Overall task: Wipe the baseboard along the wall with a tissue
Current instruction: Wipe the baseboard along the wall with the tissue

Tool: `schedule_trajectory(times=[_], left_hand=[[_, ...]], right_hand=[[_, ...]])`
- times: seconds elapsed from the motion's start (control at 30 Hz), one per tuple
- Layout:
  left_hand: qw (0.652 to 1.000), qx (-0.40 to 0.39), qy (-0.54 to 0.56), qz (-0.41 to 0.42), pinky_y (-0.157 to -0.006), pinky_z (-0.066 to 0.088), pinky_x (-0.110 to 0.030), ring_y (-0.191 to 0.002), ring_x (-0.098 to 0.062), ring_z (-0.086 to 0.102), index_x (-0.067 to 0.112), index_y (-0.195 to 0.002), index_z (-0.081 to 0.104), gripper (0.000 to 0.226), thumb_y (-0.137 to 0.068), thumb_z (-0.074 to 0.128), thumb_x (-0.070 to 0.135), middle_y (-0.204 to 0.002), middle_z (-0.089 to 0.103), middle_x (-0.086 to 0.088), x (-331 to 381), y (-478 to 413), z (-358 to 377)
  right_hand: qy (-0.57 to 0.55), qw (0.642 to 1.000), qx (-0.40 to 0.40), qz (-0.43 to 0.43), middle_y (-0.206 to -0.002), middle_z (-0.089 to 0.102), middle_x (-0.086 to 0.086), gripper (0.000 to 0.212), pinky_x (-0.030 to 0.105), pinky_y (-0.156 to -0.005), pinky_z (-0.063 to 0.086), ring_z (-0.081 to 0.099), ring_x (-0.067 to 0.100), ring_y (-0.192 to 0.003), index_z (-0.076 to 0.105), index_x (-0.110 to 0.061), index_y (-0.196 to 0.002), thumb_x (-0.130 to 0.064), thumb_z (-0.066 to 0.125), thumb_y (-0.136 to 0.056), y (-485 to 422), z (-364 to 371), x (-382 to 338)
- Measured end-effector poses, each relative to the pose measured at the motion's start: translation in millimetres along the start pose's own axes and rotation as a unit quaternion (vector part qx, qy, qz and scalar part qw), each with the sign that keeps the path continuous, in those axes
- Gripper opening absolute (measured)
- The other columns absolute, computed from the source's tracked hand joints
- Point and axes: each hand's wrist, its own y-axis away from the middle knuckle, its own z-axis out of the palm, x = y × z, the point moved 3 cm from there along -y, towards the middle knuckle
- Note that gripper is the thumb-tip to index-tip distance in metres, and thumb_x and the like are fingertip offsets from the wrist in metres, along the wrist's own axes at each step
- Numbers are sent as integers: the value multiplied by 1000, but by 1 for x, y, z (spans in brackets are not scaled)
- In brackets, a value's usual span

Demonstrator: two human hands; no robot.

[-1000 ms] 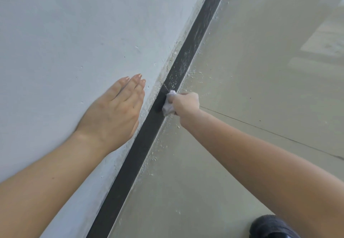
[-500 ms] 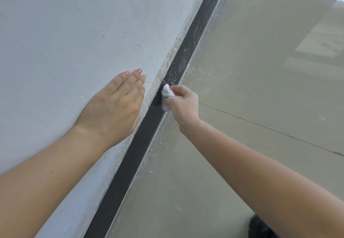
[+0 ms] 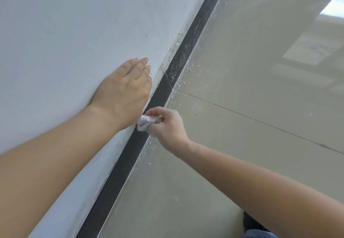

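A dark baseboard [image 3: 119,178] runs diagonally from the bottom left to the top right, between the white wall [image 3: 65,33] and the pale tiled floor [image 3: 242,70]. My right hand [image 3: 165,126] grips a crumpled white tissue [image 3: 147,122] and holds it against the baseboard. My left hand [image 3: 124,92] rests flat on the wall just above the baseboard, fingers straight and together. The far stretch of baseboard beyond a joint looks dusty with white specks; the near stretch looks darker.
White crumbs and dust lie on the floor along the baseboard edge [image 3: 188,70]. A thin tile joint [image 3: 260,122] crosses the floor. A dark shoe and blue trouser leg [image 3: 255,228] show at the bottom right.
My right hand has drawn the tissue back along the baseboard towards me, to a spot beside my left wrist. My left hand stays flat on the wall.
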Motion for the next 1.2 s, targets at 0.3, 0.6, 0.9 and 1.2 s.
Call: schedule_trajectory(times=[0.3, 0.6, 0.9, 1.2], left_hand=[[997, -37, 63, -29, -118, 6, -38, -144, -30, 13, -4, -143, 26, 79, -73, -8, 10, -152, 26, -17, 5, -11, -5], [997, -78, 6, -24, -115, -6, -47, -144, -36, 3, -6, -145, 17, 54, -95, 19, 15, -154, 14, -22, 5, -68, 1], [995, -92, -40, -24, -116, -2, -44, -144, -34, 3, -6, -145, 13, 54, -94, 15, 12, -155, 11, -21, -9, -119, 6], [998, -20, -56, -5, -116, 21, -36, -140, -23, 29, 6, -138, 44, 66, -84, 8, 7, -150, 35, -9, -12, -121, 10]], right_hand=[[395, 912, -100, 51, -82, 66, 5, 18, 21, -55, 44, 54, 17, -68, 65, -9, -90, -18, 55, -78, -18, -32, -17], [293, 950, 82, 67, -66, 54, -2, 17, 16, -49, 48, 53, 7, -56, 51, -10, -100, -4, 46, -85, -98, -110, -94], [-20, 958, -2, 284, -60, 59, 11, 21, 31, -59, 57, 57, 23, -51, 58, -5, -75, -7, 45, -92, -86, -104, -22], [-121, 940, -46, 315, -63, 58, 15, 26, 25, -56, 54, 56, 21, -48, 52, 0, -75, 1, 35, -94, -131, -83, -44]])
